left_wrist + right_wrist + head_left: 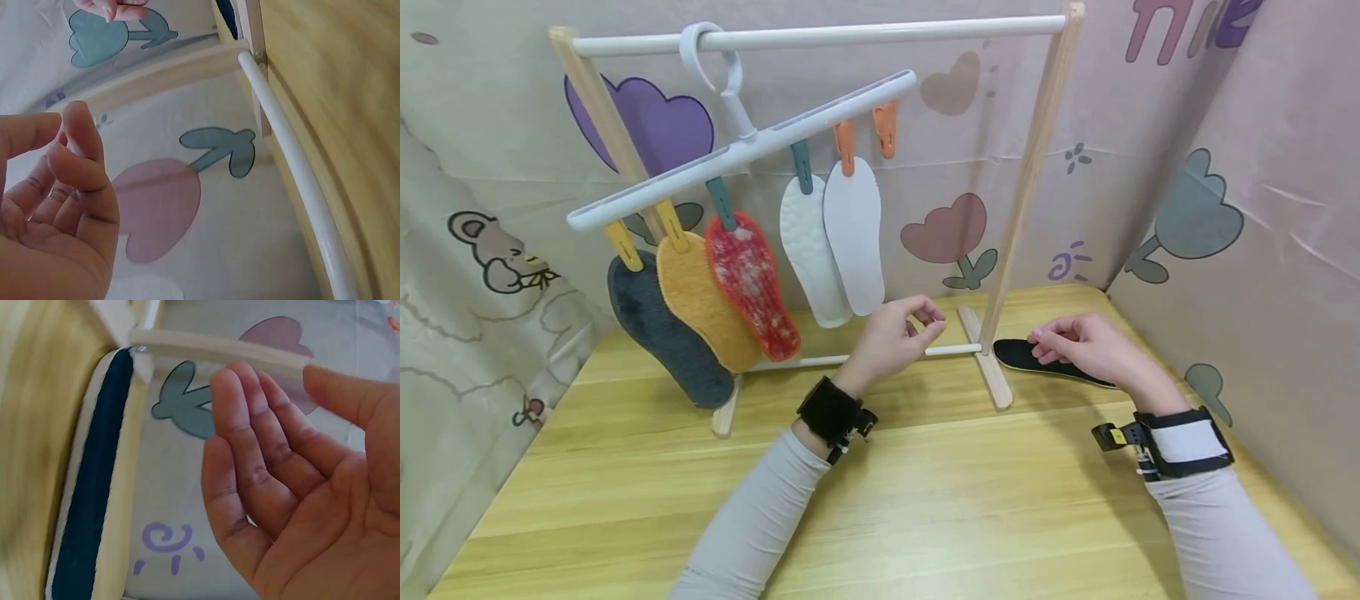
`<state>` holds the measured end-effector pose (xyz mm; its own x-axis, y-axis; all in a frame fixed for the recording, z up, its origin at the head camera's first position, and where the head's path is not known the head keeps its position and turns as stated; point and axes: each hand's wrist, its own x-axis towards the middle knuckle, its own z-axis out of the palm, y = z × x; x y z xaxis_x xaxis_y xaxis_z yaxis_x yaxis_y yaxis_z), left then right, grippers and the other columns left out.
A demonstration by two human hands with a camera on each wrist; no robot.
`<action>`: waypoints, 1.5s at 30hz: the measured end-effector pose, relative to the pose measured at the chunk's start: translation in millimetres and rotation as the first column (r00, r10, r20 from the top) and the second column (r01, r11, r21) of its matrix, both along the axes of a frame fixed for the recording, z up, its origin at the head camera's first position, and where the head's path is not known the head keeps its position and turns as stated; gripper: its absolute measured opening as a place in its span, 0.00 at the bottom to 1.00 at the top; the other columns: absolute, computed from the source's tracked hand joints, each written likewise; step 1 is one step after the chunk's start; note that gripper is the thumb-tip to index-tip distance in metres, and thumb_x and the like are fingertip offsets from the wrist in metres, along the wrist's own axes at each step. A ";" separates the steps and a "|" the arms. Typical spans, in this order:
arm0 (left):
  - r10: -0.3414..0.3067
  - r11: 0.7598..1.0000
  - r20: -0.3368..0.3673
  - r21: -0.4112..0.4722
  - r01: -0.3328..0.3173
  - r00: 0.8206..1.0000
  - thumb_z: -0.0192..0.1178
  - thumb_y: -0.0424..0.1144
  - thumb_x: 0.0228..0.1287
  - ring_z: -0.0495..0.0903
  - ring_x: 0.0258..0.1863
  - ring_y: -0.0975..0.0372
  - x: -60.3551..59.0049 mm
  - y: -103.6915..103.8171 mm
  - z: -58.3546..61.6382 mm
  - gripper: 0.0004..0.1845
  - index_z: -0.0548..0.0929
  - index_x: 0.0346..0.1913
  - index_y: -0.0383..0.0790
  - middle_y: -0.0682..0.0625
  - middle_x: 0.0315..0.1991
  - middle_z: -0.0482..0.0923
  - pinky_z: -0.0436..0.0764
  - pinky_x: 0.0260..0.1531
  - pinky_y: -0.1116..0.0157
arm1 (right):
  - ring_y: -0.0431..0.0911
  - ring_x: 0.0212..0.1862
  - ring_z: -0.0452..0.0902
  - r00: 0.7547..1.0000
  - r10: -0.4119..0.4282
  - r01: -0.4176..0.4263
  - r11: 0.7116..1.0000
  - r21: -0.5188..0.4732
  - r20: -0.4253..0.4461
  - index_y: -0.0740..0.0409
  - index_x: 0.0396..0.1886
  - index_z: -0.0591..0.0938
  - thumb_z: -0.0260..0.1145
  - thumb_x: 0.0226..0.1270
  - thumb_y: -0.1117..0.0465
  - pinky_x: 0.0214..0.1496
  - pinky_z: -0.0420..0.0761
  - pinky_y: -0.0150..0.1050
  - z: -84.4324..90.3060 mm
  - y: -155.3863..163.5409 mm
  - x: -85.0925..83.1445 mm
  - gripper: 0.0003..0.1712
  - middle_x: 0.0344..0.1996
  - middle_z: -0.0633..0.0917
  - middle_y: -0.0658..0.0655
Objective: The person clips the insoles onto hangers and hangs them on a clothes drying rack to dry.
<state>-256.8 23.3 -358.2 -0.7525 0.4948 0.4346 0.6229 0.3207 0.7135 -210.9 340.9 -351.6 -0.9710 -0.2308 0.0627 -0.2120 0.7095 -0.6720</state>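
Now my right hand (1086,346), fingers relaxed, hovers over the black insole (1045,360) beside the rack's foot (987,367), my left hand (891,337) loosely curled, empty; I should pinch its toe end cleanly.

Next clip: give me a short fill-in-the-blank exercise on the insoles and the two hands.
1. The number of insoles clipped to the white hanger is ____.
2. The black insole lies flat on the ____.
3. The hand nearest the black insole is the ____ hand.
4. The left hand holds ____.

Missing words: five; table; right; nothing
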 end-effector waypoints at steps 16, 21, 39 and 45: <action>-0.113 0.940 -0.064 -0.329 0.086 0.992 0.65 0.41 0.78 0.81 0.33 0.68 -1.6 74.5 10.1 0.05 0.87 0.48 0.46 0.56 0.37 0.88 0.77 0.39 0.72 | 0.39 0.37 0.86 0.989 -0.038 0.018 0.989 0.146 0.140 0.64 0.44 0.91 0.61 0.85 0.49 0.39 0.82 0.31 -21.6 29.3 10.6 0.24 0.32 0.93 0.53; -0.165 0.900 -0.087 -0.421 0.114 0.982 0.66 0.42 0.78 0.82 0.34 0.68 0.6 101.9 9.8 0.06 0.87 0.49 0.46 0.57 0.36 0.88 0.76 0.44 0.72 | 0.42 0.36 0.87 0.987 -0.045 0.022 0.989 0.147 0.153 0.64 0.40 0.92 0.61 0.85 0.49 0.38 0.82 0.31 -26.7 29.7 9.3 0.24 0.31 0.93 0.54; -0.074 0.858 -0.075 -0.514 0.025 0.994 0.65 0.44 0.78 0.79 0.33 0.69 -10.2 171.3 -12.5 0.04 0.86 0.47 0.49 0.59 0.36 0.84 0.74 0.32 0.76 | 0.42 0.31 0.88 0.971 -0.073 0.042 0.989 0.139 0.229 0.65 0.33 0.93 0.60 0.85 0.50 0.42 0.86 0.38 -28.0 41.5 7.7 0.27 0.28 0.93 0.55; 0.014 0.849 -0.079 -0.525 -0.053 0.997 0.66 0.45 0.76 0.80 0.37 0.68 -15.4 179.9 -23.4 0.04 0.88 0.46 0.51 0.59 0.41 0.86 0.76 0.34 0.74 | 0.42 0.31 0.87 0.971 -0.063 0.028 0.988 0.152 0.232 0.64 0.33 0.93 0.60 0.85 0.50 0.41 0.85 0.39 -27.5 42.5 8.2 0.27 0.28 0.93 0.55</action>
